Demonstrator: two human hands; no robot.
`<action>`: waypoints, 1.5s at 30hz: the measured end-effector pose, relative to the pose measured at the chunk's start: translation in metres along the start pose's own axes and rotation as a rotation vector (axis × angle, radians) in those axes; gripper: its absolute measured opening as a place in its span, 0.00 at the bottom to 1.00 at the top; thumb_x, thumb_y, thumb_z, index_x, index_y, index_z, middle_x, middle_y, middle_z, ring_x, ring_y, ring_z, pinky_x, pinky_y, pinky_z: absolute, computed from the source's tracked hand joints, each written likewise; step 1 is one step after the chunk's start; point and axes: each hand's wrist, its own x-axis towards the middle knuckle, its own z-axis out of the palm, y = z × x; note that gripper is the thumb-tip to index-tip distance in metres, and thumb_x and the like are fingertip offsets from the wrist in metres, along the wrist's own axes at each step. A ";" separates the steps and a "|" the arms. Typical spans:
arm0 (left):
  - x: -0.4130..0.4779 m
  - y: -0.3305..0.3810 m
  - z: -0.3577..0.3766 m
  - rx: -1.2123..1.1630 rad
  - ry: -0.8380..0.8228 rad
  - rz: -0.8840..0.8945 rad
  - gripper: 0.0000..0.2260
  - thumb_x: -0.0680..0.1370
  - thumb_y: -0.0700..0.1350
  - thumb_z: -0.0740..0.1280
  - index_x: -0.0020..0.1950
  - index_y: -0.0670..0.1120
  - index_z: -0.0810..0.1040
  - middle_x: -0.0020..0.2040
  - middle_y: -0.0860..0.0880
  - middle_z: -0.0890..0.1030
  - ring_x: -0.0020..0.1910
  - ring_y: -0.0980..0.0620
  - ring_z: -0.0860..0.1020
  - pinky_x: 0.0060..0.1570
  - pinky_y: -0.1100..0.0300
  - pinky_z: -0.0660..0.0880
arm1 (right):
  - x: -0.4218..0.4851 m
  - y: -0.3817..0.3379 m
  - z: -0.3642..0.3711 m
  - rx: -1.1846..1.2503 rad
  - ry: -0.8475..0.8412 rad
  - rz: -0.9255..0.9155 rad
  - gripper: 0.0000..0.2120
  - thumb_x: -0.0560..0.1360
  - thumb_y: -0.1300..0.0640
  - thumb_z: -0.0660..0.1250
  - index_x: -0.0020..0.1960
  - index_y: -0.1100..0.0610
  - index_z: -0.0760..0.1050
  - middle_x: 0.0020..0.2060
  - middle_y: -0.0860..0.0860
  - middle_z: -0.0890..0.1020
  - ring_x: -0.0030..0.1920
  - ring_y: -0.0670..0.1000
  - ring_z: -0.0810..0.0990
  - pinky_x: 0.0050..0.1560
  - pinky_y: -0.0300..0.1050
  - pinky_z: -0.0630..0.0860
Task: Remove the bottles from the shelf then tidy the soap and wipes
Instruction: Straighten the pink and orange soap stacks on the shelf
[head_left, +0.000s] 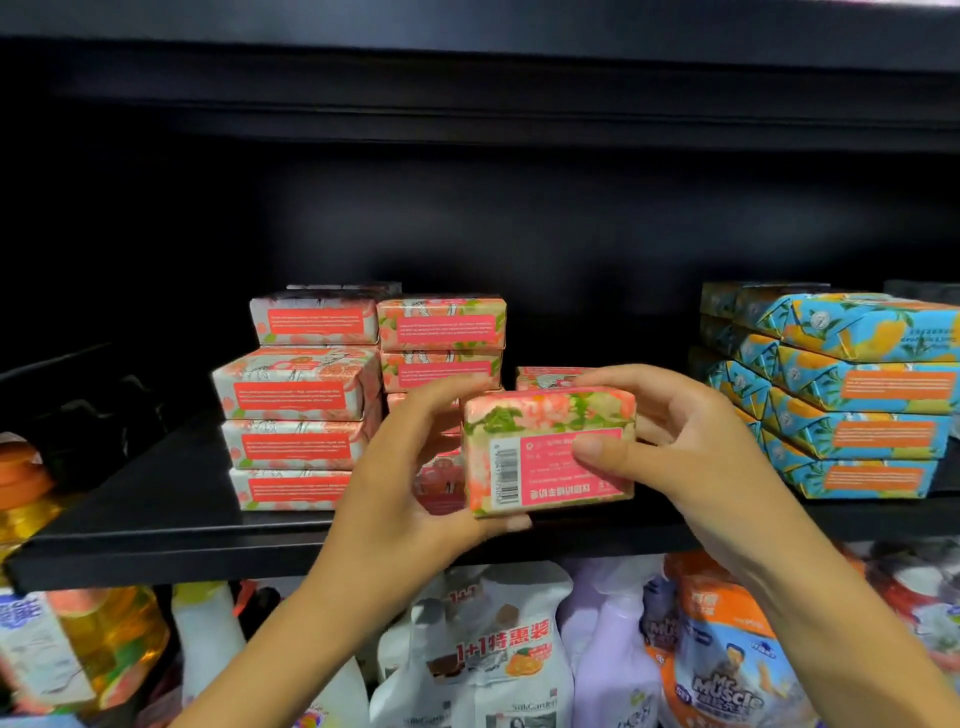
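Both hands held 1 pink floral soap bar (540, 415) just in front of the shelf (156, 519) (barcode label facing the camera). The left hand (405, 467) cupped its left end and underside; the right hand (680, 447) pinched its right end, thumb on the label. The soap-tidying step seemed in hand. Next, the bar likely needed turning and setting squarely among the pink stacks (296, 400), well apart from the blue packs (852, 400).
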 end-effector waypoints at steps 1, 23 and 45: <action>0.000 0.001 -0.002 0.004 -0.034 -0.043 0.40 0.59 0.56 0.79 0.68 0.64 0.65 0.65 0.62 0.72 0.66 0.58 0.72 0.60 0.57 0.74 | -0.001 0.001 0.001 0.009 0.021 -0.037 0.21 0.60 0.60 0.76 0.52 0.55 0.77 0.47 0.48 0.84 0.49 0.47 0.83 0.43 0.37 0.78; -0.012 0.000 -0.038 0.338 0.220 -0.076 0.24 0.62 0.65 0.71 0.56 0.59 0.78 0.55 0.62 0.78 0.58 0.63 0.76 0.51 0.66 0.77 | -0.002 0.033 0.014 -0.470 0.098 -0.316 0.20 0.67 0.46 0.70 0.57 0.51 0.76 0.56 0.42 0.76 0.61 0.46 0.74 0.58 0.36 0.72; -0.017 -0.024 -0.012 0.864 0.208 0.256 0.13 0.73 0.38 0.68 0.56 0.38 0.81 0.52 0.43 0.82 0.52 0.42 0.78 0.56 0.54 0.72 | -0.028 0.076 0.001 -0.915 -0.054 -0.240 0.20 0.70 0.39 0.61 0.53 0.50 0.78 0.49 0.42 0.80 0.52 0.40 0.73 0.49 0.29 0.68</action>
